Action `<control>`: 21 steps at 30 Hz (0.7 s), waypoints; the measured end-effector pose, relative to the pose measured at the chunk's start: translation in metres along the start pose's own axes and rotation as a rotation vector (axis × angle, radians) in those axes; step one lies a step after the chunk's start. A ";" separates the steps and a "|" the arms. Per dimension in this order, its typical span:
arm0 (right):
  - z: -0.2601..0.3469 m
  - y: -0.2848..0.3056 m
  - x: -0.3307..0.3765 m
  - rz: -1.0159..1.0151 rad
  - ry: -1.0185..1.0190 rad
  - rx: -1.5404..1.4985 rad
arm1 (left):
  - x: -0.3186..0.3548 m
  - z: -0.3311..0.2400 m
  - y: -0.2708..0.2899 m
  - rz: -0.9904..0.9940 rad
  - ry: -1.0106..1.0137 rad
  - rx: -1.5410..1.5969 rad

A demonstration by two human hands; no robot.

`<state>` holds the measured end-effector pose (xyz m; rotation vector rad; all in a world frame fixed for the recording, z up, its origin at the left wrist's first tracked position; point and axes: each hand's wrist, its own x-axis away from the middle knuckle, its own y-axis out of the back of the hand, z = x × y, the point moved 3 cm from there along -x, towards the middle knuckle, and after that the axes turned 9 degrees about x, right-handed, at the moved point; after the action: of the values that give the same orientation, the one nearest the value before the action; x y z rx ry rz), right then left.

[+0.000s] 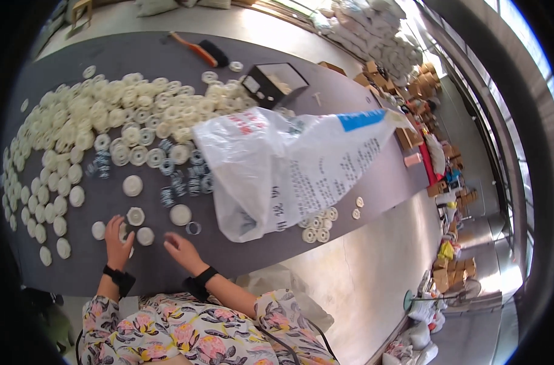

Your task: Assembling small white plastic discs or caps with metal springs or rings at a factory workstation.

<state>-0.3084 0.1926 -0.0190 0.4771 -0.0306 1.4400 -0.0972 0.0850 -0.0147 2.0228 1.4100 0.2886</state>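
Near the front edge of the grey table, my left hand (116,243) curls its fingers and thumb around a cream plastic disc (124,231), partly hidden by the hand. My right hand (184,252) hovers to its right, fingers a little apart and nothing visible in them. Around them lie single cream discs: a scalloped one (136,216) just beyond my left hand, a round one (145,236) between the hands, and a larger one (180,215) beyond my right hand. A clear ring (193,228) lies close to that larger disc. Black bands circle both wrists.
A big heap of cream plastic rings (107,103) covers the far left, with dark coil springs (178,182) before it. A white printed sack (283,176) lies to the right. Behind stand a black open box (276,84) and an orange-handled brush (201,50).
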 end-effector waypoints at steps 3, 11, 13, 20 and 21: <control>-0.032 0.052 0.035 0.000 0.107 -0.066 | 0.002 -0.040 -0.049 0.079 -0.010 0.040; -0.100 0.217 0.100 -0.202 -0.166 -0.298 | -0.033 -0.178 -0.207 0.311 0.030 0.341; -0.123 0.252 0.111 -0.386 -0.196 -0.452 | -0.034 -0.192 -0.235 0.352 -0.019 0.304; -0.190 0.283 0.179 -0.836 -0.290 -0.277 | -0.027 -0.109 -0.314 0.343 0.041 0.276; -0.204 0.279 0.193 -0.868 -0.311 -0.214 | -0.030 -0.125 -0.318 0.322 0.008 0.317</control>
<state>-0.5999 0.4574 -0.0626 0.4521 -0.1995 0.4980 -0.4143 0.1737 -0.1095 2.5155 1.1883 0.2200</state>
